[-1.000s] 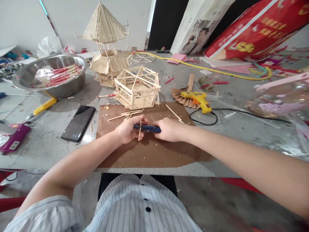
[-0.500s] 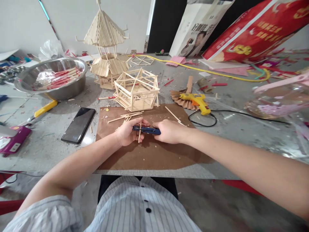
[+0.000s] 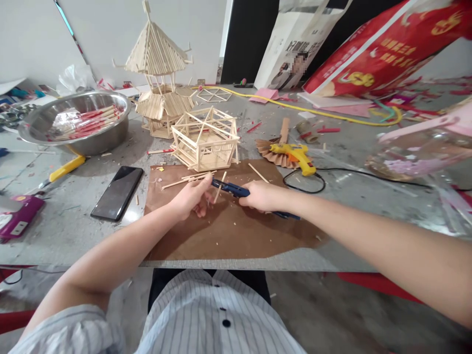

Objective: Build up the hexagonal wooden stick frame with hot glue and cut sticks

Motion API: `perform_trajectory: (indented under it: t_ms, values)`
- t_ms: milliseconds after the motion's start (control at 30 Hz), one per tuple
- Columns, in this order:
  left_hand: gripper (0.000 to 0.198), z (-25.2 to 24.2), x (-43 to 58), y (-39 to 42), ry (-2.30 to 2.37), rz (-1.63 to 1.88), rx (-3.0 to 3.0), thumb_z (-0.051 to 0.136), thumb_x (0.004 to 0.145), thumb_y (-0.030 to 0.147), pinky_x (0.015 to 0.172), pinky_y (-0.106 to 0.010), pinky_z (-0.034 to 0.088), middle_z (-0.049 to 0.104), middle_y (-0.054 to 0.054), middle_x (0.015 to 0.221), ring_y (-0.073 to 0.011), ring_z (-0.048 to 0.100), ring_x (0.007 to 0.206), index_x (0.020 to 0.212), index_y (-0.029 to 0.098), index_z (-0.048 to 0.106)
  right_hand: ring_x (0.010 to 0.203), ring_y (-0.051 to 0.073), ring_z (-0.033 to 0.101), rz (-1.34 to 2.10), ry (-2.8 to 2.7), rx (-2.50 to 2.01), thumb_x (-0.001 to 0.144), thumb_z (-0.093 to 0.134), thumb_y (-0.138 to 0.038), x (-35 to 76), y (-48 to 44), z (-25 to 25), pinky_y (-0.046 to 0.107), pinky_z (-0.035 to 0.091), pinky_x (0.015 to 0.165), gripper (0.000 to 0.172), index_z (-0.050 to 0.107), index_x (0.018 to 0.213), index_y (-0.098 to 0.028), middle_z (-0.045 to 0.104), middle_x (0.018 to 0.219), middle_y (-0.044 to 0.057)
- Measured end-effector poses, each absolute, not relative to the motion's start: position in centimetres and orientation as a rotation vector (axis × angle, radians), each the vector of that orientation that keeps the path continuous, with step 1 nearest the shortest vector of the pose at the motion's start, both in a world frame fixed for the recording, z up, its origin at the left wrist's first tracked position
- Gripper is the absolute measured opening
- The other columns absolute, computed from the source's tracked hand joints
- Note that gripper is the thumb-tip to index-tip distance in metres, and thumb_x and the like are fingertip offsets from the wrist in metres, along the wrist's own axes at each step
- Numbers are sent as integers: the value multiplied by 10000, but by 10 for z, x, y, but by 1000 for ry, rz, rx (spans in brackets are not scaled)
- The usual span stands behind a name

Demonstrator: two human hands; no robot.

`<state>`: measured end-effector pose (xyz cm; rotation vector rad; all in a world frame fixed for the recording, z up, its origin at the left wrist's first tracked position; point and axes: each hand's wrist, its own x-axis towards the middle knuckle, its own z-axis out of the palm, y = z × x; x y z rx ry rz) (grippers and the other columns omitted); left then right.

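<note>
My left hand [image 3: 193, 198] pinches a thin wooden stick [image 3: 221, 180] over the brown mat [image 3: 228, 231]. My right hand [image 3: 260, 195] is closed on dark blue cutters [image 3: 236, 190], whose tip touches the stick. Loose sticks [image 3: 188, 179] lie on the mat just beyond my left hand. A hexagonal stick frame [image 3: 205, 138] stands at the mat's far edge, with a stick pagoda [image 3: 159, 78] behind it.
A black phone [image 3: 118, 192] lies left of the mat. A steel bowl [image 3: 75, 121] holds red-tipped sticks. A yellow glue gun [image 3: 296, 156] with a black cord rests on a paper fan at the right. A yellow-handled tool [image 3: 65, 167] and a purple device [image 3: 18, 221] sit far left.
The cutters have tilted, tip lifted toward the far side. The stick swung from upright to slanting rightward. My left hand's fingers moved off the cutters to the stick's lower end.
</note>
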<state>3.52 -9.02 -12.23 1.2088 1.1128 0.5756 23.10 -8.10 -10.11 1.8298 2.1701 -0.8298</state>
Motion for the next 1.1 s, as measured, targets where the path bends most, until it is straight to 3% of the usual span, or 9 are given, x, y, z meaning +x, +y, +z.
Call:
perform_trajectory:
  t_ms: [100,167,300,600,733,800,967,1100]
  values:
    - [421,-123,37,-96,1455,548,1755,534,696,561,505,-254,413,588,-44,616,-151,533,517,833,165,576,403,124,530,-906,2109,1839,715,477,-409,230,-78,-98,225,392,423,295,612,718,-147,611,550,46]
    - [434,-124,40,-101,1602,434,2056,486,715,583,643,-335,436,590,-83,635,-237,587,679,707,161,589,393,121,522,-926,2133,1803,718,467,-508,230,-76,-100,230,402,420,390,599,660,-145,612,551,59]
    - [475,-129,48,-107,1630,228,2332,338,814,522,739,-451,412,615,-145,746,-330,603,791,800,137,615,400,133,533,-879,2112,1786,692,400,-677,228,-76,-104,245,412,422,576,611,659,-142,620,561,80]
    - [439,-136,55,-108,1643,189,2300,276,863,381,802,-470,382,622,-207,848,-334,589,864,863,93,607,586,209,620,-568,2177,1887,661,416,-710,221,-76,-114,274,428,487,597,657,743,-170,669,720,113]
    - [432,-133,53,-108,1647,143,2271,280,862,398,840,-458,367,618,-196,880,-322,576,907,877,113,604,452,183,575,-791,2053,1818,671,366,-733,224,-74,-112,282,427,454,639,634,644,-154,619,531,91]
    - [426,-132,51,-107,1621,164,2261,294,855,417,853,-460,359,617,-183,870,-317,573,911,848,127,606,440,166,566,-913,2057,1733,680,384,-712,228,-74,-107,274,429,460,610,622,651,-151,618,535,80]
    - [396,-132,43,-107,1563,280,2234,344,832,454,846,-467,364,614,-139,779,-307,583,873,745,161,595,712,220,621,-609,2275,1756,697,419,-664,245,-78,-87,286,431,579,531,612,832,-188,664,801,85]
    - [423,-130,41,-106,1615,120,2343,289,852,440,774,-461,404,621,-156,809,-318,596,838,817,156,600,815,261,600,-329,2315,1950,703,421,-658,273,-76,-86,325,430,638,576,569,995,-184,639,936,111]
